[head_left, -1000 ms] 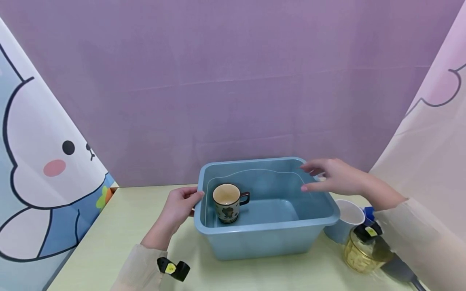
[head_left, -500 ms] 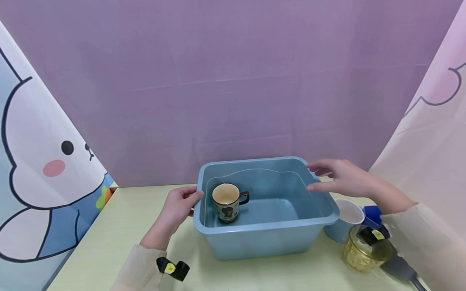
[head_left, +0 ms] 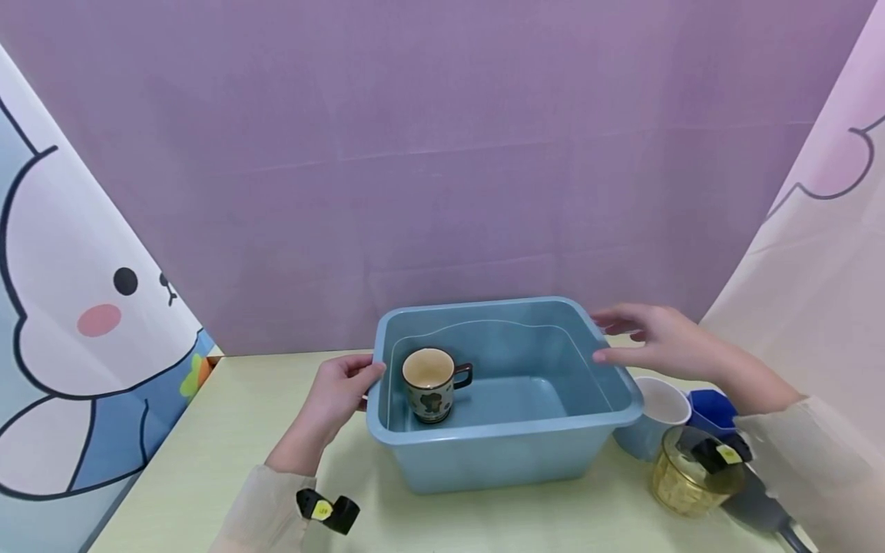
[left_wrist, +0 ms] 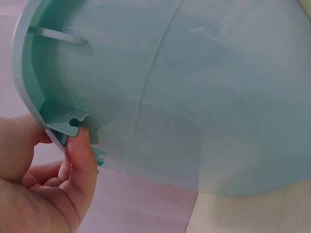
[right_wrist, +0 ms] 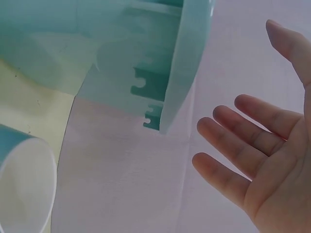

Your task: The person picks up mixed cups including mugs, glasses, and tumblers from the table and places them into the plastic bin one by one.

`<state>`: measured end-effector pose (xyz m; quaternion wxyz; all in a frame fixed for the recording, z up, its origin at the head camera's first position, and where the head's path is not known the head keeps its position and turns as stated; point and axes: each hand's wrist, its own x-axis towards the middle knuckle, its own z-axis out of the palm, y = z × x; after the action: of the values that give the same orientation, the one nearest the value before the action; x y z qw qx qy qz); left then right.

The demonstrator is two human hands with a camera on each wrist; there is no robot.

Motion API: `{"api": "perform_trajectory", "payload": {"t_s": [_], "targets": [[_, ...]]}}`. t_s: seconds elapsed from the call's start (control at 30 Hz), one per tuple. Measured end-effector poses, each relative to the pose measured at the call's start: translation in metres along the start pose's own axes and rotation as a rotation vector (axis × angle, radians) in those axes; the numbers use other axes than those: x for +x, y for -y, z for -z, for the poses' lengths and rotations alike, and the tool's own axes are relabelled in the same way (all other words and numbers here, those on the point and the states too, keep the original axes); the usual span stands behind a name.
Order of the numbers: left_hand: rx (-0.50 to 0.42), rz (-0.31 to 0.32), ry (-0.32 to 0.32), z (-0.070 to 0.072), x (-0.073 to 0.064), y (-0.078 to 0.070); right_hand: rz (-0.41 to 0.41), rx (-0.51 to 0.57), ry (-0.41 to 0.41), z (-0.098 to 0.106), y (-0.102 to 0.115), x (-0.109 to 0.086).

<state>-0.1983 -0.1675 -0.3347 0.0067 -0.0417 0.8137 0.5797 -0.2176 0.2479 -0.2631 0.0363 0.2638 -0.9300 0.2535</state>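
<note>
A blue plastic tub point(head_left: 498, 461) stands on the table, with a cream mug point(head_left: 430, 384) upright inside at its left end; the mug's dark handle points right. My left hand point(head_left: 339, 390) pinches the tub's left rim between thumb and fingers. In the left wrist view, the fingers of that hand point(left_wrist: 58, 179) curl under the rim beside a notched rib. My right hand point(head_left: 653, 338) hovers by the tub's right rim, fingers spread and holding nothing. The right wrist view shows this hand point(right_wrist: 262, 155) apart from the rim point(right_wrist: 187, 63).
Right of the tub stand a light blue cup point(head_left: 653, 422) with a white inside, a dark blue container point(head_left: 714, 408) and an amber glass point(head_left: 684, 484). A grey utensil point(head_left: 757, 507) lies partly under the right sleeve. A purple cloth point(head_left: 442, 169) hangs behind the tub.
My right hand has drawn to the right, from over the tub's inside to its right rim, uncovering more of the dark blue container. The left hand keeps its grip on the rim.
</note>
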Motion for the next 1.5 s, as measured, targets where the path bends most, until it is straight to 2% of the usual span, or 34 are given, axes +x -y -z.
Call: {"api": "perform_trajectory", "payload": {"t_s": [0.5,0.97,1.5], "targets": [[0.005,0.009,-0.001,0.001,-0.001,0.0,0.0,-0.013,-0.07,-0.001,-0.007,-0.013],[-0.003,0.029,-0.02,0.0,-0.001,-0.002,-0.035,0.016,-0.082,-0.003,-0.019,-0.024],[-0.062,0.046,-0.023,-0.003,0.006,-0.003,-0.066,0.037,-0.085,-0.002,-0.034,-0.035]]}}
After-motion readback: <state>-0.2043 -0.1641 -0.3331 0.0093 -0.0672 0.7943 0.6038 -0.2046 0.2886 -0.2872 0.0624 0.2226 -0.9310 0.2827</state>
